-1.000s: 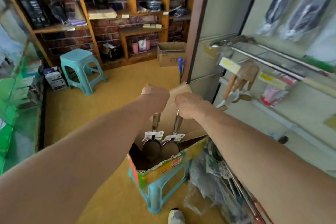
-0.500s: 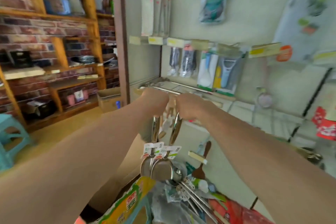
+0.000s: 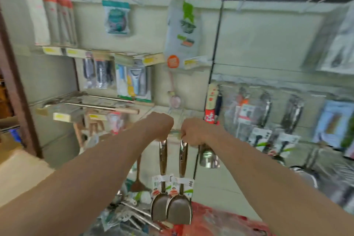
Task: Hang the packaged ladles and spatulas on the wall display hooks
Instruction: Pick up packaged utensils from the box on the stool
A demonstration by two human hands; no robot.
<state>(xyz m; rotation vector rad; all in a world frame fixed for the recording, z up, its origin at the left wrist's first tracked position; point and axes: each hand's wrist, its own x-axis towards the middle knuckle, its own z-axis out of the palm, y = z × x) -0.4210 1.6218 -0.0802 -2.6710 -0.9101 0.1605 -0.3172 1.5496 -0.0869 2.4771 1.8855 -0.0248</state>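
Right, both arms reach out toward the wall display (image 3: 258,44), fists side by side at picture centre. The left hand (image 3: 160,126) is curled tight round the top of the left spatula (image 3: 162,159), knuckles up. The steel handle drops straight from the fist toward six o'clock. The right hand (image 3: 197,130) does the same job beside it, fingers wrapped round the top of the right spatula (image 3: 183,159), which also hangs plumb at six o'clock from that fist.

Down low the two blades overlap, the right one lying in front of the left. Paper labels (image 3: 172,184) wrap both necks just above the blades. Both spatulas dangle free, in front of the panel. Between the fists sits a short pale bar, too blurred to say whether it is a hook.

Around them: peeler packs (image 3: 134,82) hang at eleven o'clock from the hands. Long wood-handled utensils (image 3: 99,102) lie across at ten o'clock. Bagged tools (image 3: 264,120) line the panel at three o'clock. A steel cup (image 3: 207,157) peeks out just under the right wrist, at five o'clock from that hand. A red bag (image 3: 210,220) fills the bottom edge, behind the blades.
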